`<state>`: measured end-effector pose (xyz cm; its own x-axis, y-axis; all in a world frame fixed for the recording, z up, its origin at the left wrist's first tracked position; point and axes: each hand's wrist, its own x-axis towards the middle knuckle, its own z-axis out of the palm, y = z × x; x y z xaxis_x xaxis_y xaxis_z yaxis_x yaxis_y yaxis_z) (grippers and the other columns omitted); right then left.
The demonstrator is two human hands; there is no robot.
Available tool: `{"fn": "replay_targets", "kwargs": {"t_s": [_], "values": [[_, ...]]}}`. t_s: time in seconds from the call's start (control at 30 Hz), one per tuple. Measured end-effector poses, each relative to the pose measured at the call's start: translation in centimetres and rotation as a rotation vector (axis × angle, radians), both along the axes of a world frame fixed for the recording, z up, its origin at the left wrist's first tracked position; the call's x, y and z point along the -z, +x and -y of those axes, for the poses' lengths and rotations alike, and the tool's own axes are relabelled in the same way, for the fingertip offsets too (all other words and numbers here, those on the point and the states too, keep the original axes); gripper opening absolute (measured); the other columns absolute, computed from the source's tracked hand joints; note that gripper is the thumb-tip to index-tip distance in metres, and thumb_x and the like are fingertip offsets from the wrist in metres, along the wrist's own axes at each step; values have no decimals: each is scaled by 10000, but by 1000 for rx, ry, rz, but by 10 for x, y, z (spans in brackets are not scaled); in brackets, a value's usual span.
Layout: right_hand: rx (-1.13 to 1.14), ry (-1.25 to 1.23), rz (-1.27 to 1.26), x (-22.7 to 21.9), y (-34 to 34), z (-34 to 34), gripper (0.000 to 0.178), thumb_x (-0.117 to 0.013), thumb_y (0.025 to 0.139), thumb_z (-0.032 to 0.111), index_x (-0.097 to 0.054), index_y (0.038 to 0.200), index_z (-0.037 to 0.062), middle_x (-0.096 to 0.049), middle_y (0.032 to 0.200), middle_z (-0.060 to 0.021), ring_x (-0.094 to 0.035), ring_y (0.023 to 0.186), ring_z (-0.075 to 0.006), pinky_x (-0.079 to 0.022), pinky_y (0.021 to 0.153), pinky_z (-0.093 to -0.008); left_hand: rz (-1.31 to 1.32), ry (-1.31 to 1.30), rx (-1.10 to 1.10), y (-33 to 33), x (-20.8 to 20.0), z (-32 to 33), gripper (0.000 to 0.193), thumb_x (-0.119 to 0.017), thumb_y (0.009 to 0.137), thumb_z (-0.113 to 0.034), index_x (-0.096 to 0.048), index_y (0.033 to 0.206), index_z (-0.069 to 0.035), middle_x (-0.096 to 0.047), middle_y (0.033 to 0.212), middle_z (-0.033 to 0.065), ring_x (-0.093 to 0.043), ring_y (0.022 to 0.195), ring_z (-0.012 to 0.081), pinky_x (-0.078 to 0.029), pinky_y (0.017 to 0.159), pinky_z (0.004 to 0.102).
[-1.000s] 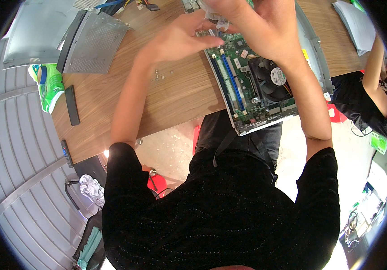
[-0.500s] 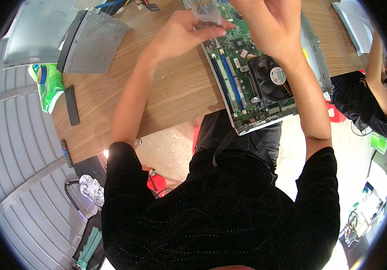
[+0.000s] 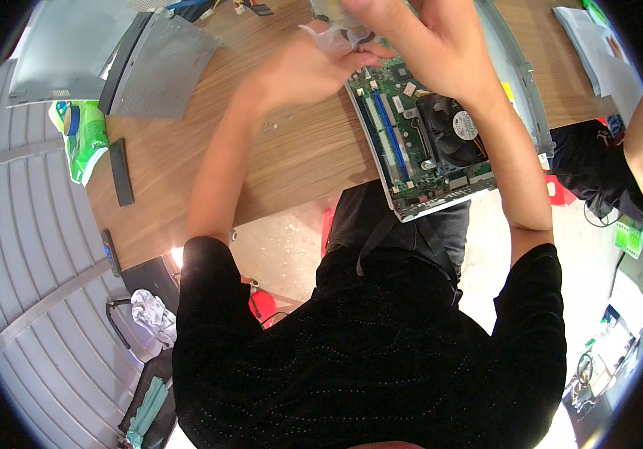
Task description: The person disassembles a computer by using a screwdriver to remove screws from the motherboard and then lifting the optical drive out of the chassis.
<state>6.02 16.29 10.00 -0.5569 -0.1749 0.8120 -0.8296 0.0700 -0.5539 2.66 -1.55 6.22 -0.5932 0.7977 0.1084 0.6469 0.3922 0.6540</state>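
My left hand (image 3: 306,71) is closed on a small clear plastic bag (image 3: 330,39), its thumb and finger pinching the side toward the board. Small dark bits show inside, too blurred to name. Close by, my right hand (image 3: 441,49) reaches over the far part of a green motherboard (image 3: 403,82). The upper edge of the picture cuts off its fingers, so what they hold is hidden. The board lies in an open metal computer case (image 3: 522,82). A black cooling fan (image 3: 450,131) and blue and white memory slots (image 3: 387,123) show on the near part.
Tiny metal pieces (image 3: 270,126) lie on the wooden table (image 3: 299,161) by my left forearm. Grey metal panels (image 3: 160,71), a green-and-white packet (image 3: 86,142), a black bar (image 3: 121,172) and a remote control (image 3: 110,253) are at left. Another person's arm (image 3: 639,142) is at right.
The bag and my left hand have come lower, and the bag has tilted to the left. My right hand has shifted slightly left. At right, the other person's arm has moved.
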Motion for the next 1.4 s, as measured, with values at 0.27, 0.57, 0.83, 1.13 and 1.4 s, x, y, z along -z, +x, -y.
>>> {"fn": "replay_targets", "kwargs": {"t_s": [0.27, 0.57, 0.83, 1.13, 1.4], "values": [[102, -34, 136, -31, 22, -16, 556, -715, 954, 188, -491, 1423, -8, -623, 1233, -105, -594, 1144, -180, -485, 987, -315, -183, 176, 19, -25, 2, 46, 284, -729, 923, -203, -708, 1147, -29, -736, 1113, 143, -693, 1000, 304, -517, 929, 412], [504, -313, 193, -26, 114, -83, 528, -620, 1027, 218, -464, 1443, -68, -623, 1325, -270, -656, 1201, -354, -522, 1046, -454, -300, -120, -139, -11, 54, 84, 155, -747, 857, -95, -732, 995, -24, -728, 945, 129, -691, 908, 331, -536, 828, 411], [624, -573, 202, -6, 157, -126, 470, -617, 1034, 208, -498, 1379, -87, -664, 1238, -277, -705, 1095, -293, -600, 915, -399, -265, -271, -90, -12, 37, 72, 138, -721, 861, -33, -728, 997, -8, -720, 979, 131, -684, 914, 305, -535, 817, 375], [921, -564, 162, 10, 130, -155, 424, -544, 1076, 250, -508, 1347, -74, -660, 1246, -263, -697, 1119, -375, -601, 932, -433, 27, 182, -80, 1, 12, -53, 132, -705, 935, -74, -736, 1039, 0, -731, 1006, 68, -689, 951, 146, -521, 826, 295], [862, -286, 209, 22, 96, -153, 411, -521, 1085, 264, -506, 1356, -46, -704, 1164, -236, -745, 993, -298, -616, 867, -407, 183, 227, -64, -10, 45, -103, 117, -655, 941, -27, -710, 1040, 0, -697, 973, 80, -748, 839, 171, -549, 720, 306]]}}
